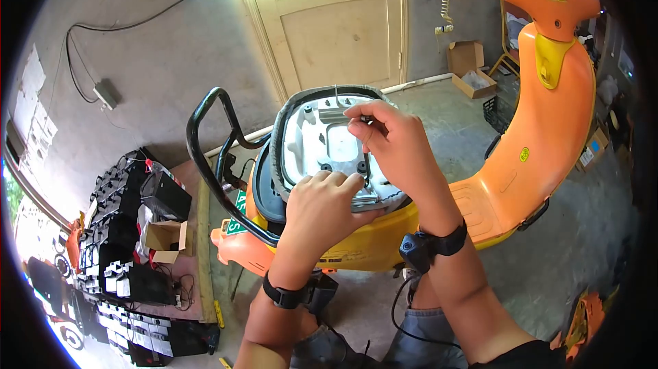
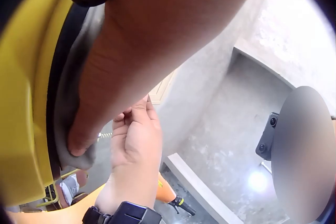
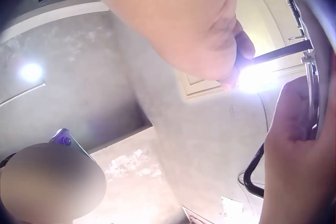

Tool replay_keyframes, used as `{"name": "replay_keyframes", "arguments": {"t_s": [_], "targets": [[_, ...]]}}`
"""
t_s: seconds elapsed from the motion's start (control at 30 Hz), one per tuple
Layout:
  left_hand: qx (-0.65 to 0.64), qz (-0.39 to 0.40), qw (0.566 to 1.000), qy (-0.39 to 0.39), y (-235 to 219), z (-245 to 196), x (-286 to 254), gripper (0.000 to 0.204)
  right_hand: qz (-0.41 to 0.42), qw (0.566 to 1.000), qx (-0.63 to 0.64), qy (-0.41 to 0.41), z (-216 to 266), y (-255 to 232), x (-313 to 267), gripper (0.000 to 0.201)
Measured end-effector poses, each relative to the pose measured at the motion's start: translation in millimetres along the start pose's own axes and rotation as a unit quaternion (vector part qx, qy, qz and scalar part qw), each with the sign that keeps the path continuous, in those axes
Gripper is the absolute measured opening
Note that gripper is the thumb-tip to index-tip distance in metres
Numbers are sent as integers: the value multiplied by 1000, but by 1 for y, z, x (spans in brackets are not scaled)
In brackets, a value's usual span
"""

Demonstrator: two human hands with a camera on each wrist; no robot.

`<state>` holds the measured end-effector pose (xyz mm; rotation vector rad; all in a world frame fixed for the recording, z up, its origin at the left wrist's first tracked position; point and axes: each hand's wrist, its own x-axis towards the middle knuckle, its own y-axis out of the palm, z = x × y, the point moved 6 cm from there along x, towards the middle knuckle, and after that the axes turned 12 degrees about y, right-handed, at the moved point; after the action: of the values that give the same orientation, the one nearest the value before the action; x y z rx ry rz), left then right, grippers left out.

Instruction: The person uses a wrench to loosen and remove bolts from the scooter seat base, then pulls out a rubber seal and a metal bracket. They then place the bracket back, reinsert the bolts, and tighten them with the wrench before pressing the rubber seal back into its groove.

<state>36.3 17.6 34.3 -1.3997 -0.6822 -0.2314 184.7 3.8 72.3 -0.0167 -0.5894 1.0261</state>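
Observation:
The orange and yellow scooter (image 1: 480, 208) carries a seat (image 1: 291, 163) tipped up, its pale underside and metal bracket facing me. My left hand (image 1: 322, 208) grips the seat's near edge, fingers over the underside near the bracket. In the left wrist view its thumb lies along the grey padded rim (image 2: 65, 124). My right hand (image 1: 391, 139) pinches the upper end of a slim dark rod-shaped tool (image 1: 367, 162). The tool's lower end stands at the bracket, just beyond my left fingertips. In the right wrist view the dark rod (image 3: 281, 53) runs from the right hand to the bracket.
A black grab rail (image 1: 205, 143) curves up behind the seat. Several black battery-like blocks (image 1: 113, 215) stand stacked at the left, beside an open cardboard box (image 1: 166, 239). A pale door (image 1: 339, 33) is behind the scooter. Another open carton (image 1: 473, 71) sits near the wall.

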Motion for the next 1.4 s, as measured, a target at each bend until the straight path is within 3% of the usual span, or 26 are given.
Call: {"name": "replay_keyframes", "arguments": {"t_s": [0.3, 0.53, 0.6, 0.73, 0.8, 0.83, 0.9, 1.0, 1.13, 1.23, 1.4], "targets": [[17, 37, 999, 25, 2, -3, 0, 50, 107, 991, 61, 53, -3, 21, 12, 30], [12, 35, 999, 26, 1, -2, 2, 46, 180, 978, 101, 41, -22, 34, 21, 42], [11, 35, 999, 21, 1, -2, 2, 46, 188, 982, -21, 4, -23, 36, 21, 38], [12, 41, 999, 18, 1, -1, 2, 46, 147, 986, -70, -37, -18, 32, 23, 32], [13, 46, 999, 14, 1, -1, 3, 46, 237, 955, -115, 138, -27, 34, 17, 28], [12, 50, 999, 10, 1, -1, 3, 46, 237, 955, -115, 138, -32, 36, 17, 28], [8, 47, 999, 7, 2, -1, 2, 46, 229, 960, -153, 39, -37, 41, 15, 27], [6, 43, 999, 6, 2, 1, 2, 45, 242, 943, -230, 15, -43, 45, 10, 27], [10, 60, 998, -2, 4, 2, 1, 43, 263, 936, -234, 9, -50, 50, 6, 26], [3, 47, 999, 6, 4, 2, 1, 42, 279, 927, -246, 42, -52, 49, 5, 28], [5, 59, 998, -2, 7, 4, 1, 43, 215, 917, -336, -6, -48, 44, 3, 31]]}}
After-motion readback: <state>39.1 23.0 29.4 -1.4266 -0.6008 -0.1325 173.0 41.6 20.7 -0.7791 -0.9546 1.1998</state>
